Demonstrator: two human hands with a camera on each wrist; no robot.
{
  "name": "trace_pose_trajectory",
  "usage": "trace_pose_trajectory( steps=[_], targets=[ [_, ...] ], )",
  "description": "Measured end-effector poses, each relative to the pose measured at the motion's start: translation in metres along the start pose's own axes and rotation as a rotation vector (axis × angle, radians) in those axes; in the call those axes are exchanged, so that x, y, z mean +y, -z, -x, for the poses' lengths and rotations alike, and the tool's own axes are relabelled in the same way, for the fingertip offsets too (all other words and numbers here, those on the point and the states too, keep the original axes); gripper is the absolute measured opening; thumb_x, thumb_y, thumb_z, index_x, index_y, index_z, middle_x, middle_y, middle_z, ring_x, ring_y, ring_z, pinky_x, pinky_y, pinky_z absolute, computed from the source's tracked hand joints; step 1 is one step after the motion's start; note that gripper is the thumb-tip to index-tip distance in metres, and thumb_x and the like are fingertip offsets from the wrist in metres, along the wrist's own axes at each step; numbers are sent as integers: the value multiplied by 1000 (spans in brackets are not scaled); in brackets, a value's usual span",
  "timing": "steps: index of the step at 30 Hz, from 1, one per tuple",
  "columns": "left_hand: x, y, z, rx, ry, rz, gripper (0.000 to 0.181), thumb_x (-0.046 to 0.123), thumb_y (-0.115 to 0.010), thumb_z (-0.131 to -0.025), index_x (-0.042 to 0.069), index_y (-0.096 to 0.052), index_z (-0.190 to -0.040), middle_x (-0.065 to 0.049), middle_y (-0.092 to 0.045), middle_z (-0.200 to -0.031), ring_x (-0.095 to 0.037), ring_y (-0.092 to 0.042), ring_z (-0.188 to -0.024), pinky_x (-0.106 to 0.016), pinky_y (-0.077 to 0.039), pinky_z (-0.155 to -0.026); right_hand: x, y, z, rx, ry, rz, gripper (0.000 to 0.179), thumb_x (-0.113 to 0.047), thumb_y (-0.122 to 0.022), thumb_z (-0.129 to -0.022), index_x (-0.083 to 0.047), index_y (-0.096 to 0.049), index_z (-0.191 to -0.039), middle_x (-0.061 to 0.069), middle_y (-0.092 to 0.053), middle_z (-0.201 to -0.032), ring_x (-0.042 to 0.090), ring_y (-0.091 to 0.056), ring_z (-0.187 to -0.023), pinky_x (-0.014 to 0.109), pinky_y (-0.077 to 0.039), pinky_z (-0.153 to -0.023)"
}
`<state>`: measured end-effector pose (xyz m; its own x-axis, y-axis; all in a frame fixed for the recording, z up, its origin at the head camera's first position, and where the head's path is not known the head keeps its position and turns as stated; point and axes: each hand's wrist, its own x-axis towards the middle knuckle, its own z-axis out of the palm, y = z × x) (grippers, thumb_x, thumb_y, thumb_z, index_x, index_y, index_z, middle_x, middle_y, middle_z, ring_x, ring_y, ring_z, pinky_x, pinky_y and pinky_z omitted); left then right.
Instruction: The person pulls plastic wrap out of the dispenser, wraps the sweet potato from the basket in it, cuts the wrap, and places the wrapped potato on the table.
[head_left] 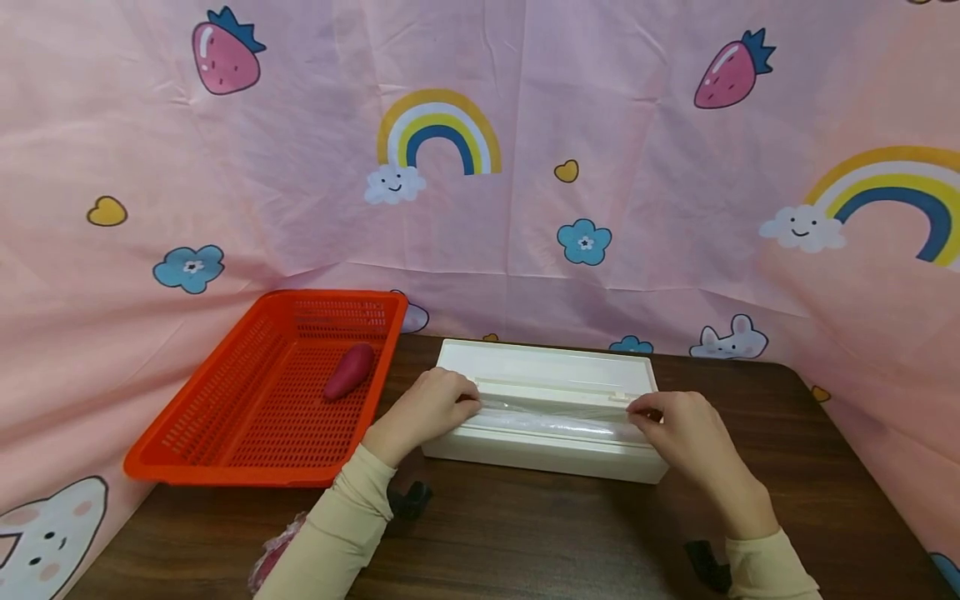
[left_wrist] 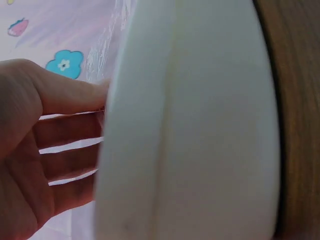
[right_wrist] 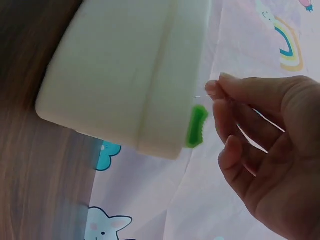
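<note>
Head view: left hand (head_left: 433,408) and right hand (head_left: 682,429) pinch clear film (head_left: 551,423) near opposite ends of a white box (head_left: 540,462) — seemingly to hold it flat.

An orange-red basket (head_left: 225,476) stands on the brown table (head_left: 555,533), before pink printed cloth (head_left: 645,187).

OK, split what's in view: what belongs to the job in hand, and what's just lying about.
In use:
left hand and right hand
clear film, at their fingertips
white box, lid open

Apparently lying about, though possibly connected:
red basket
dark pink oblong thing inside it
reddish thing in clear wrap, partly hidden
</note>
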<state>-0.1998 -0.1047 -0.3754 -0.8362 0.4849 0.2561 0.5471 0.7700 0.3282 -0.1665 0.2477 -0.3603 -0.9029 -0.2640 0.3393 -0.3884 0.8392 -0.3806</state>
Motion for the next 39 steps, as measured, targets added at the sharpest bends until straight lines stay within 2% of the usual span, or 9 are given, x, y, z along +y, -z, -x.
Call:
trace_pose_trajectory(
  steps=[5, 8, 15, 23, 34, 39],
  targets=[
    [4, 9, 1, -2, 16, 13, 10, 16, -75, -91, 12, -83, -95, 0, -79, -92, -14, -73, -85, -33, -57, -77, -2, 5, 1, 26, -9, 12, 8, -10, -80, -84, -15, -83, -89, 7, -78, -88, 12, -55, -68, 28, -38, -56],
    [7, 12, 2, -6, 27, 22, 10, 16, -74, -92, 12, -83, -96, 0, -79, -92, -13, -72, -85, -32, -56, -76, -1, 5, 1, 42, -5, -10, 7, -8, -79, -84, -12, -83, -89, 9, -79, -91, 12, -61, -70, 27, -41, -57],
    [11, 16, 4, 27, 28, 40, 11, 16, -74, -92, 11, -83, -96, -1, -79, -94, -14, -72, -85, -31, -57, -75, 0, 5, 2, 92, 12, -48, 8, -5, -79, -83, -9, -82, -89, 8, -79, -90, 16, -70, -75, 26, -49, -60],
    [14, 19, 6, 41, 11, 19, 9, 15, -75, -91, 12, -83, -95, 1, -78, -93, -13, -72, -85, -32, -57, -77, -1, 7, 2, 69, 10, -87, 8, -4, -79, -84, -8, -82, -91, 8, -79, -91, 7, -58, -64, 23, -43, -54],
    [18, 25, 7, 46, -13, 20, 9, 15, -74, -91, 12, -82, -92, 1, -78, -90, -11, -70, -82, -31, -56, -75, 0, 12, 2, 65, 28, -102, 9, -3, -79, -84, -7, -82, -92, 8, -79, -89, 10, -68, -72, 23, -50, -58],
    [18, 27, 7, 38, 3, 28, 9, 16, -74, -92, 11, -82, -93, 0, -78, -91, -13, -71, -84, -33, -57, -78, 1, 15, 4, 64, 32, -128, 9, -1, -79, -84, -6, -81, -92, 7, -79, -88, 7, -66, -70, 22, -51, -58]
  ],
)
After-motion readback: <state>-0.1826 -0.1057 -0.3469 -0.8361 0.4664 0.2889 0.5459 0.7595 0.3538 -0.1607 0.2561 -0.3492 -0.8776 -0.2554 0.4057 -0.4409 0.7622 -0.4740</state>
